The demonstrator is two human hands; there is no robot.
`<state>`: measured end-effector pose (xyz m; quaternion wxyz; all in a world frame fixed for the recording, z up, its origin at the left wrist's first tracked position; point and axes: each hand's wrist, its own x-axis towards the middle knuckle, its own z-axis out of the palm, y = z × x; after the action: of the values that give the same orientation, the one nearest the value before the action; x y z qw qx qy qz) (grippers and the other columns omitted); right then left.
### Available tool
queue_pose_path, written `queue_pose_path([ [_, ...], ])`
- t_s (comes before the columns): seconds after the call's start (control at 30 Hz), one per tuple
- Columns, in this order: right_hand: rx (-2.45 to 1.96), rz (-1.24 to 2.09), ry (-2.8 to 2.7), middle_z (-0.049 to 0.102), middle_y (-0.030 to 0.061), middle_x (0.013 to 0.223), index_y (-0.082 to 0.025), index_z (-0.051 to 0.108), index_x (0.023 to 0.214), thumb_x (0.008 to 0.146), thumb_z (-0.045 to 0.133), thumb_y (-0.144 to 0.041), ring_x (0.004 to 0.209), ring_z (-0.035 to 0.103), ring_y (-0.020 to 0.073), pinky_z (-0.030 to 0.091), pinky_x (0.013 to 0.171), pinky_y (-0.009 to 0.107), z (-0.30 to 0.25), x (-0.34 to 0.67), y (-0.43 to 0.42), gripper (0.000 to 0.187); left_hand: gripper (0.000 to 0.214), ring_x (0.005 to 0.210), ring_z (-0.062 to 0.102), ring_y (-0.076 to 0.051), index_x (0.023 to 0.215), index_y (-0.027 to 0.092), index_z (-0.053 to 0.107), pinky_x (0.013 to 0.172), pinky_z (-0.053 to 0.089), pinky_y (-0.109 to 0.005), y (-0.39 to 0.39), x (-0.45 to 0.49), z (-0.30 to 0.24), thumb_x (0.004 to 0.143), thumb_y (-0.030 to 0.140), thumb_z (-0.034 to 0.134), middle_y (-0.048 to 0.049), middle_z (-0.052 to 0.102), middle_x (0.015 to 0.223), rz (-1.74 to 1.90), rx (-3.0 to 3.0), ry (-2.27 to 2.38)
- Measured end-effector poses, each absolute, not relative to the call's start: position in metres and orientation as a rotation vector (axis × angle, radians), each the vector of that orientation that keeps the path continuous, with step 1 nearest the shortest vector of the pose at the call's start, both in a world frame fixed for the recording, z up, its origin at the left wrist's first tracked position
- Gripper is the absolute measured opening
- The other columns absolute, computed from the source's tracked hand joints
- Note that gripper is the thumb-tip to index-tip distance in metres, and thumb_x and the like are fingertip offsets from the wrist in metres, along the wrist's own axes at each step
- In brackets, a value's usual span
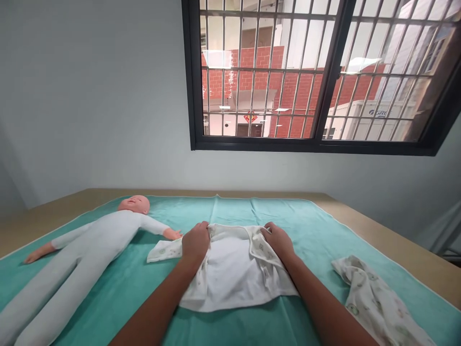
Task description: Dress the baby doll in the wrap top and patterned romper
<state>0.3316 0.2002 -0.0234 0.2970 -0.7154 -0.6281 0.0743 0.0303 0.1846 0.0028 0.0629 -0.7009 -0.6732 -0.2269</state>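
Note:
A small white baby shirt [230,269] with a faint print lies opened out on the green cloth [216,211], its plain inner side showing. My left hand [196,244] is closed on the shirt's upper left edge, by the shoulder, where one sleeve sticks out to the left. On the upper right edge my right hand [279,240] grips the other shoulder; the right sleeve is hidden behind that hand and forearm. Left of the shirt a baby doll [108,235] in white lies on its back, its near hand almost touching the shirt's sleeve.
Another printed white baby garment [378,302] lies crumpled at the right. The cloth covers a wooden table [363,226], whose bare edge shows along the back and sides. Behind stands a grey wall [101,96] with a dark-framed, barred window [259,144].

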Motion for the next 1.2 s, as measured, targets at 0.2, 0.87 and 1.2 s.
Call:
queue_pose_path([
  [0.2,-1.830,0.241,-1.632,0.069,0.0024,0.100,-0.025,0.062,0.101,0.086,0.048,-0.040,0.086,0.062,0.0188,0.040,0.068,0.027,-0.024,0.337,0.206,0.025,0.031,0.111,0.057,-0.027,0.117,0.021,0.056,0.086,0.042,-0.039,0.174,0.054,0.003,0.090,0.015,0.041,-0.0114,0.062,0.123,-0.614,-2.135,-1.963],
  [0.87,-1.132,0.048,-2.554,0.065,0.0035,0.106,-0.024,0.061,0.104,0.078,0.071,-0.049,0.095,0.057,0.0217,0.041,0.081,0.035,0.026,0.341,0.054,0.037,0.037,0.133,0.045,-0.025,0.115,0.032,0.056,0.111,0.037,-0.046,0.065,0.046,0.022,0.080,0.028,0.065,0.0013,0.044,0.149,-0.433,-3.184,-1.184],
  [1.2,-1.022,-0.049,-2.716,0.065,0.0021,0.088,-0.021,0.060,0.086,0.094,0.045,-0.015,0.081,0.054,0.0150,0.039,0.075,0.031,0.025,0.325,0.044,0.019,0.004,0.118,0.053,-0.022,0.087,0.026,0.060,0.100,0.040,-0.039,0.065,0.046,0.017,0.084,0.026,0.062,0.0027,0.058,0.131,-0.586,-3.091,-1.013],
])
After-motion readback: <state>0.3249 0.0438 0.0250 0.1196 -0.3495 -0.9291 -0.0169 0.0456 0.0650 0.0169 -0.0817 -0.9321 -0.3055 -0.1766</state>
